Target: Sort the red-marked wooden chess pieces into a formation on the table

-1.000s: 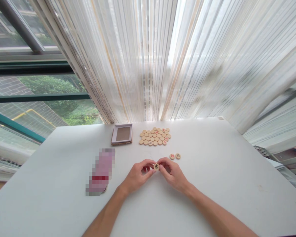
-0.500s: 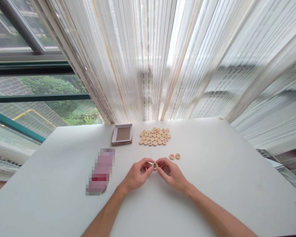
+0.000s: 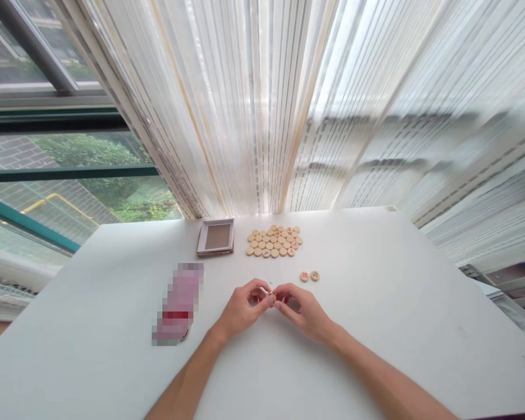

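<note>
My left hand [image 3: 242, 308] and my right hand [image 3: 303, 310] meet over the white table [image 3: 376, 326], fingertips pinched together on one small round wooden chess piece [image 3: 271, 293], of which only a sliver of edge shows. Two more round pieces [image 3: 310, 276] lie side by side just beyond my right hand. Farther back sits a flat cluster of several round wooden pieces [image 3: 273, 242], some marked in red.
A small open cardboard box [image 3: 216, 238] lies left of the cluster. A blurred pink object [image 3: 178, 303] lies left of my left hand. Striped sheer curtains [image 3: 289, 105] hang behind the table's far edge, with a window [image 3: 48, 146] at left.
The piece between my fingers has turned; its black-marked face showed before and now only its edge peeks out. Both hands shifted slightly left and toward me.
</note>
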`<state>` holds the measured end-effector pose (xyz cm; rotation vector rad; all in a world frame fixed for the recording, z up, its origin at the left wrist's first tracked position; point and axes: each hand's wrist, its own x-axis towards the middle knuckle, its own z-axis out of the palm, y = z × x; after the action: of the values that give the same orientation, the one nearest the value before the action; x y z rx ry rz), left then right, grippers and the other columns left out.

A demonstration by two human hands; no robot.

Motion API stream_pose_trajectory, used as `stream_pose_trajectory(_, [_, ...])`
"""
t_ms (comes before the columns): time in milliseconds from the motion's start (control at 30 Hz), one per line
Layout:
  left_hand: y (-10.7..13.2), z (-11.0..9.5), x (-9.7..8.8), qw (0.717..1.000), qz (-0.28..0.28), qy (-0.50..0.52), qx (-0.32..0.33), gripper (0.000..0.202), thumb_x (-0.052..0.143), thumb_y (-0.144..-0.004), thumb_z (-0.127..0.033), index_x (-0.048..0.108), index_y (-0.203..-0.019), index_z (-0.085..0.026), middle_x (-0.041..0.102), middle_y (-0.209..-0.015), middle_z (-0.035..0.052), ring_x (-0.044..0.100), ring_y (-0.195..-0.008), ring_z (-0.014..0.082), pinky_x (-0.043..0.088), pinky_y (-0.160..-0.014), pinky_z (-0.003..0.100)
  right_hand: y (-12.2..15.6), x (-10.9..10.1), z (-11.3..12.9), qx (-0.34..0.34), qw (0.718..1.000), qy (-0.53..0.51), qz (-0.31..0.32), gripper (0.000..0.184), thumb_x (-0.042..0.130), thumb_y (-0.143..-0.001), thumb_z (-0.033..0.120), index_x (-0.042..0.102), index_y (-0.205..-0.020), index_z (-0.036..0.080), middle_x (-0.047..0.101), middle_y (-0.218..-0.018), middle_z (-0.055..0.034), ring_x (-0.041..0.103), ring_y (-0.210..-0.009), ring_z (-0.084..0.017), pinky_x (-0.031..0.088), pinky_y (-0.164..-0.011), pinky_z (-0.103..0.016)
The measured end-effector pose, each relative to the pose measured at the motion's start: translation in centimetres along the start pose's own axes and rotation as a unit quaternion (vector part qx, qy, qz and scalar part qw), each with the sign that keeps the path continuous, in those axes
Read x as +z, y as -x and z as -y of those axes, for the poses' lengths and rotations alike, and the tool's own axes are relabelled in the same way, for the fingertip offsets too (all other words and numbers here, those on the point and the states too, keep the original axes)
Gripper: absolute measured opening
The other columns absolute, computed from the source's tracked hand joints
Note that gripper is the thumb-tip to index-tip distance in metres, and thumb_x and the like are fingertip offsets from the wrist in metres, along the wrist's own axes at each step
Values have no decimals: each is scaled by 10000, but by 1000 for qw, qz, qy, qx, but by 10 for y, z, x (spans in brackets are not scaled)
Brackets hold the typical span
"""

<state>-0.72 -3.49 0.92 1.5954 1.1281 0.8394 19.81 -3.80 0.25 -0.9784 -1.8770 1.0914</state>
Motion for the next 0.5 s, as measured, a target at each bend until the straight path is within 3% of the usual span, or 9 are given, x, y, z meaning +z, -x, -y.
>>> stream_pose_trajectory(500, [0,-1,0,999,3,34,-7,252,559,-960,-422,627,-978,-179,720,-798,46,679,-738,176,542,-716,290,0,0,2,-7,1000,9,-1,159,580,-948,250,623,-1098,219,712,-932,-37,649,-810,-155,526,-763,-294])
